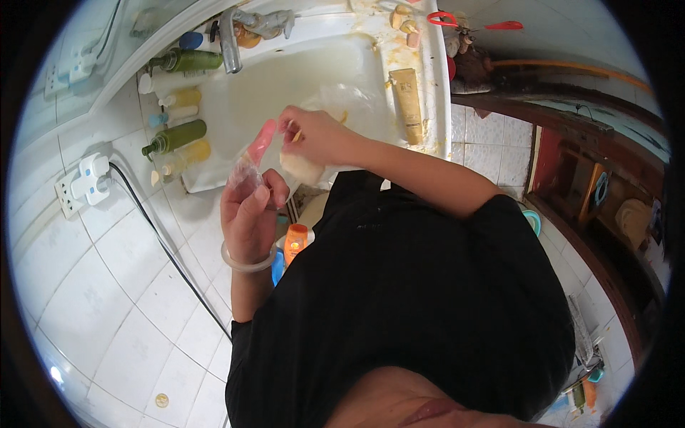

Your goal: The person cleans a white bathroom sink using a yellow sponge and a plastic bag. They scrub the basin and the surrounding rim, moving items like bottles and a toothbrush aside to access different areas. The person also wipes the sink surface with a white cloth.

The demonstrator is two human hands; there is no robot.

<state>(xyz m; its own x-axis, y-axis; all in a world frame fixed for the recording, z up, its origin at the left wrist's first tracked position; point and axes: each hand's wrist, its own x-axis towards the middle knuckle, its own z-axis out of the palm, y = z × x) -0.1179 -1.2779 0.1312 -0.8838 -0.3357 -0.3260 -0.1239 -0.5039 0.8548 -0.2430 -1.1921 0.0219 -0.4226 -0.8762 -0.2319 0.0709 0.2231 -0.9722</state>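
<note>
At the near left corner of the white sink (241, 101), my left hand (249, 214) is raised with one finger extended. That finger looks pink and shiny, and crumpled clear film (245, 174) clings around its base; whether the film is held or worn is unclear. Just right of it, my right hand (318, 136) is bent over the sink's near edge, fingers curled on a cream-coloured soft object (301, 168), partly hidden and blurred. A pale ring-shaped bangle (249, 263) circles my left wrist. A gold squeeze tube (408, 106) lies on the stained right rim.
Green pump bottles (184, 60) and other bottles line the sink's left side. A metal faucet (230, 43) stands at the back left. Plugs with a black cable (155, 227) are on the tiled wall. An orange bottle (295, 243) is beside my left wrist.
</note>
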